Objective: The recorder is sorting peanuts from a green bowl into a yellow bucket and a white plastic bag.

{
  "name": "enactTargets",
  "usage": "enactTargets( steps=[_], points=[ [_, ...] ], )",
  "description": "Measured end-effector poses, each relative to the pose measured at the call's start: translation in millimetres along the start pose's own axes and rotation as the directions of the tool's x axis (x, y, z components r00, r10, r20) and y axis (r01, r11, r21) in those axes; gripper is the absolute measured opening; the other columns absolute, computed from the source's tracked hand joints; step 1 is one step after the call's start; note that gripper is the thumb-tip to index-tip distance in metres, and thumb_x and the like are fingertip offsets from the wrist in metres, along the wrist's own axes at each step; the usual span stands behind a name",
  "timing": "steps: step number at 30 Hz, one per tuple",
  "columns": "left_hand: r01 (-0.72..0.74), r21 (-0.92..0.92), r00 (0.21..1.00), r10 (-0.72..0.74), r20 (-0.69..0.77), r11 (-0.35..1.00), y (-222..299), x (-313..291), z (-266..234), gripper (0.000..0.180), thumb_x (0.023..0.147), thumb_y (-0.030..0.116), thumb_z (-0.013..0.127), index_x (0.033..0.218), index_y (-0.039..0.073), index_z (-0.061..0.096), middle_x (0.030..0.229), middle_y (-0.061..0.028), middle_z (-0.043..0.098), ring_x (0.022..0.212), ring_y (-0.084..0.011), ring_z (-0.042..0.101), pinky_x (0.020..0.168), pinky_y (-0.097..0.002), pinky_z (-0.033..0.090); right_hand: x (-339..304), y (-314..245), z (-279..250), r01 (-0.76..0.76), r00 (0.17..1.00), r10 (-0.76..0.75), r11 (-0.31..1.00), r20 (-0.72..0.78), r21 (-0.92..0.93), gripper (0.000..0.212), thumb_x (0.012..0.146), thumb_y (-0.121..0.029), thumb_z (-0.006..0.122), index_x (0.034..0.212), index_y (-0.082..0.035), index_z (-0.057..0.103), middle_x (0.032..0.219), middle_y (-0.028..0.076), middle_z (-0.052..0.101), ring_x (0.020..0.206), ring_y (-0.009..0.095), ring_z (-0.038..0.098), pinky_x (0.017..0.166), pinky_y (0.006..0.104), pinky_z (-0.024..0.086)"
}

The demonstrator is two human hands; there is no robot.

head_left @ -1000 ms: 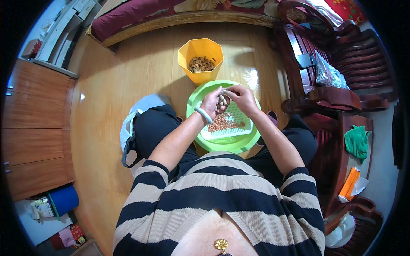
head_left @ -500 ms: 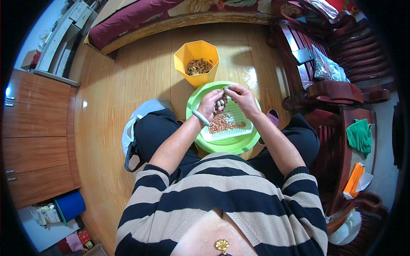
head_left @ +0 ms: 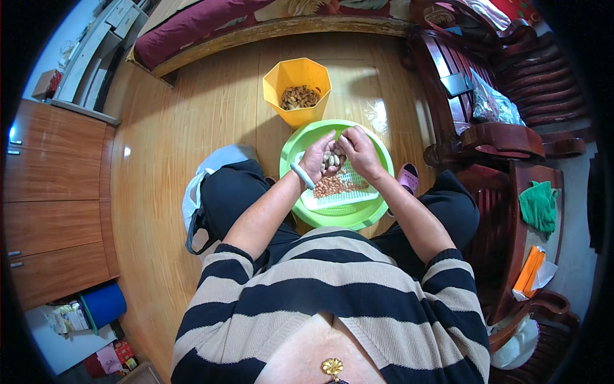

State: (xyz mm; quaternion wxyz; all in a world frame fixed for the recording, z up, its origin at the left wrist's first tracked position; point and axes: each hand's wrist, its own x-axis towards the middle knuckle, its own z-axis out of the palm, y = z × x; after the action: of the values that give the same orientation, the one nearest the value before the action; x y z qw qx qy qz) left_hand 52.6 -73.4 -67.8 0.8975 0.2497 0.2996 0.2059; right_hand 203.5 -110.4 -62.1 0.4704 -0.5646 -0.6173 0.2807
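Several unshelled peanuts (head_left: 331,159) rest in the cupped palm of my left hand (head_left: 313,160), whose wrist carries a pale bangle. My right hand (head_left: 361,153) touches the left fingertips, its fingers curled together; whatever they pinch is hidden. Both hands are over a white perforated tray (head_left: 318,203) set in a round green basin (head_left: 289,150) between my knees. Reddish shelled peanuts (head_left: 329,185) lie spread in that tray, partly covered by my hands.
Just beyond the basin stands a yellow bucket (head_left: 274,89) with brown peanut shells (head_left: 299,98) inside. A white bag (head_left: 192,198) lies by my left leg. Dark wooden chairs (head_left: 489,137) flank the right side, and brown cabinets (head_left: 57,205) the left.
My right hand has turned and curled more tightly, drawing slightly closer to my left palm. The left hand has opened a little, so more of the peanuts show.
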Motion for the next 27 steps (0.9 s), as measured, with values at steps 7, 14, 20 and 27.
enactTargets(
  steps=[7, 14, 20, 27],
  points=[
    [0.032, -0.008, 0.998, -0.032, -0.062, 0.999, -9, -1, 2, 0.036, 0.093, 0.047, 0.042, 0.084, 0.014, 0.052, 0.062, -0.0033, 0.051, 0.038, -0.0109, 0.042, 0.032, -0.0212, 0.029, -9, 9, 14, -0.131, 0.991, 0.130, 0.991, 0.029, 0.041, 0.017, 0.088, -0.015, 0.055, 0.082, 0.000, 0.053, 0.083, 0.012, 0.048, 0.074, 0.025, 0.052, 0.065, 0.0341, 0.044],
    [0.059, 0.055, 0.981, -0.048, -0.189, 0.997, -18, 5, 1, 0.034, 0.091, 0.046, 0.048, 0.080, 0.014, 0.052, 0.062, -0.0018, 0.051, 0.039, -0.0094, 0.042, 0.032, -0.0198, 0.027, -23, 44, 35, -0.392, 0.906, 0.417, 0.763, 0.072, 0.514, 0.016, 0.089, -0.016, 0.056, 0.081, -0.002, 0.056, 0.080, 0.003, 0.047, 0.068, 0.010, 0.048, 0.056, 0.0248, 0.042],
    [-0.010, 0.008, 0.987, 0.011, -0.163, 1.000, -7, -3, -2, 0.032, 0.090, 0.043, 0.050, 0.079, 0.013, 0.051, 0.061, -0.0005, 0.050, 0.038, -0.0080, 0.040, 0.032, -0.0194, 0.028, -6, 12, 11, -0.422, 0.907, 0.329, 0.720, 0.264, 0.551, 0.018, 0.087, -0.018, 0.060, 0.080, -0.001, 0.058, 0.077, 0.004, 0.052, 0.069, 0.012, 0.051, 0.062, 0.0263, 0.044],
    [0.058, 0.022, 0.998, -0.057, -0.038, 0.998, -3, -2, -1, 0.037, 0.090, 0.048, 0.047, 0.080, 0.014, 0.055, 0.058, -0.0023, 0.052, 0.036, -0.0084, 0.042, 0.031, -0.0192, 0.029, -4, -13, -3, 0.086, 0.989, -0.076, 0.993, 0.126, -0.081, 0.015, 0.085, -0.013, 0.058, 0.080, 0.000, 0.053, 0.075, 0.013, 0.048, 0.071, 0.029, 0.052, 0.063, 0.0362, 0.042]
  ],
)
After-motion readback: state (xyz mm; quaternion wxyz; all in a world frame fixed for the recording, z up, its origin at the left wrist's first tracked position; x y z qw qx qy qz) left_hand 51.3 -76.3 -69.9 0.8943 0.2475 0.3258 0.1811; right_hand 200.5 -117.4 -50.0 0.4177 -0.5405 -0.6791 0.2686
